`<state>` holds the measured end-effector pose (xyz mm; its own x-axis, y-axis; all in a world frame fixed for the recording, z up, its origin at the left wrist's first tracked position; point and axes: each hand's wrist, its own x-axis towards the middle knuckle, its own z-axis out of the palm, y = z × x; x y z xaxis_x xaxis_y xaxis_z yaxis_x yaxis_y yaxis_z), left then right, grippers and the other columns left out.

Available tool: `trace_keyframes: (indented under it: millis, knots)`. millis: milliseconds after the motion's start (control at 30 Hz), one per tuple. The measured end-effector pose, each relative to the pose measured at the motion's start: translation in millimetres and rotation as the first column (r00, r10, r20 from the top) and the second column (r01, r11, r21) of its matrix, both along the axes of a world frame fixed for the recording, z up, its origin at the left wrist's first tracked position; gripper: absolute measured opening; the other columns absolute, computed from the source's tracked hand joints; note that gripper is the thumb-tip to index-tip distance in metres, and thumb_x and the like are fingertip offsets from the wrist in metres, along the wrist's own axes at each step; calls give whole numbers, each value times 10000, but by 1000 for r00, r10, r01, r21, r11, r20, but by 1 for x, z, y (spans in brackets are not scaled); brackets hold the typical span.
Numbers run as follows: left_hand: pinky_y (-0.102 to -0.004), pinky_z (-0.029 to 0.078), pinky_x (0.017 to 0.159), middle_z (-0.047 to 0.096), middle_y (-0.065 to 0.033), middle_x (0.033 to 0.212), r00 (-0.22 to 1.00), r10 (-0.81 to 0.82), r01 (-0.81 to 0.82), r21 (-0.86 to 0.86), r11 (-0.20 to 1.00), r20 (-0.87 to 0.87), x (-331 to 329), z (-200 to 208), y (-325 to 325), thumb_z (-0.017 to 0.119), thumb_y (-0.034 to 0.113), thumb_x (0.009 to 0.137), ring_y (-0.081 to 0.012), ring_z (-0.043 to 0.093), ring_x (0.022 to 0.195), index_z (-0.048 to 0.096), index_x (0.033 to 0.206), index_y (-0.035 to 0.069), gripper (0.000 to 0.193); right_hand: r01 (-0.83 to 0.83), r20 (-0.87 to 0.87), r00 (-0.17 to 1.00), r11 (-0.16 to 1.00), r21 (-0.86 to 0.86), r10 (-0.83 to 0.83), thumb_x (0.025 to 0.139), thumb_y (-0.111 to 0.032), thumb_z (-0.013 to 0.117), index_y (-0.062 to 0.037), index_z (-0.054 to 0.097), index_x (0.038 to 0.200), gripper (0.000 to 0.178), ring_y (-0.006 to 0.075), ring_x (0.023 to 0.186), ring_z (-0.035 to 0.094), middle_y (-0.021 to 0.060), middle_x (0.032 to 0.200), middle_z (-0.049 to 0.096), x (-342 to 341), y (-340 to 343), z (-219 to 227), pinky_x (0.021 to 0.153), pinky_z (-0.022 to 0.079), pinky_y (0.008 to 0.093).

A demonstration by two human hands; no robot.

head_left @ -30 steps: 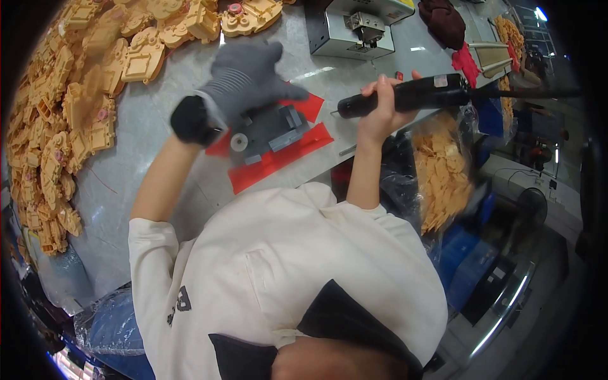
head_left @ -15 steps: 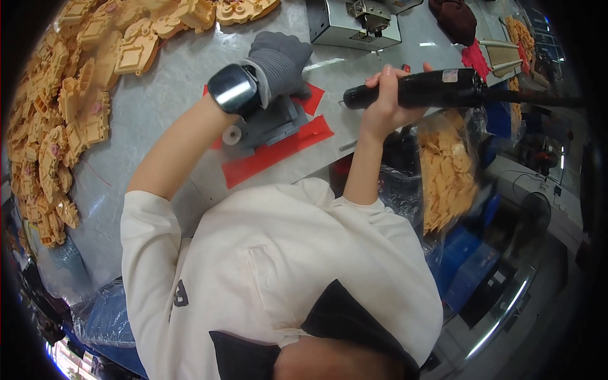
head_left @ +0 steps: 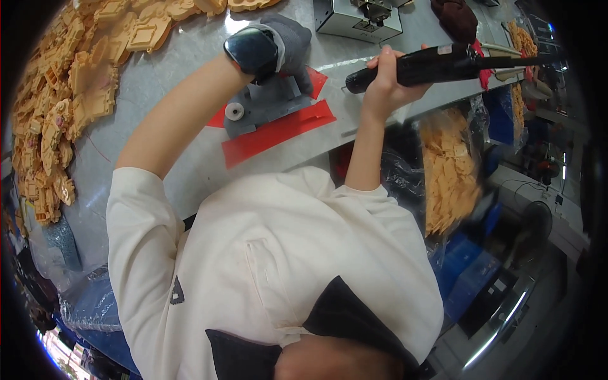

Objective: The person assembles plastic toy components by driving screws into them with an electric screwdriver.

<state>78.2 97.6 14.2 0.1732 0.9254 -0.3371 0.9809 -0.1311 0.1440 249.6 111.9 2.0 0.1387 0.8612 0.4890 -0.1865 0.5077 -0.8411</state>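
My left hand (head_left: pixel 290 50), in a grey glove with a dark watch at the wrist, reaches over the far side of a grey fixture (head_left: pixel 269 101). One gloved finger points down beside the fixture; the wrist and watch hide the others. On the fixture's left end sits a small white round knob (head_left: pixel 234 112). Red tape strips (head_left: pixel 278 136) lie on the bench around its base. My bare right hand (head_left: pixel 387 85) is wrapped round a black electric screwdriver (head_left: pixel 437 65). The tool lies nearly level, its tip pointing left, to the right of the fixture and apart from it.
Yellowish plastic parts (head_left: pixel 47 120) pile up along the left of the grey bench (head_left: pixel 145 120). A metal box-shaped device (head_left: pixel 359 22) stands at the back. Right of the bench edge, a plastic-lined container holds more yellowish pieces (head_left: pixel 448 171). A dark brown cloth item (head_left: pixel 454 19) lies far right.
The whole view has shifted, so bench and fixture appear higher. My left hand remains over the fixture, its wrist turned slightly. My right hand still holds the screwdriver, with its rear end tilted up more.
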Motion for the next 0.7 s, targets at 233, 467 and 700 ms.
trace_keyframes:
  millis: [233,467,700]
  knots:
    - [-309,481,754,654,-103,869,677,-77,-510,542,668,732,-29,47,-106,709,240,791,-252,625,819,613,1010,-3,341,3,-40,999,1000,22,-2,764,39,620,45,286,1237,579,130,499,552,87,650,576,14,6,-2,524,485,247]
    - [-401,447,781,579,-162,1164,860,233,-395,303,868,455,23,8,-227,614,143,811,-332,566,969,552,1160,32,371,-54,-27,998,998,25,55,773,48,596,37,290,1251,567,139,507,553,101,660,578,11,8,-2,548,490,260]
    - [-404,411,874,490,-156,1319,902,273,-360,234,903,333,29,-6,-242,588,133,799,-326,511,1070,494,1260,33,481,-86,-82,993,995,49,89,764,35,578,12,304,1234,545,150,472,528,107,617,561,13,9,-6,539,500,281]
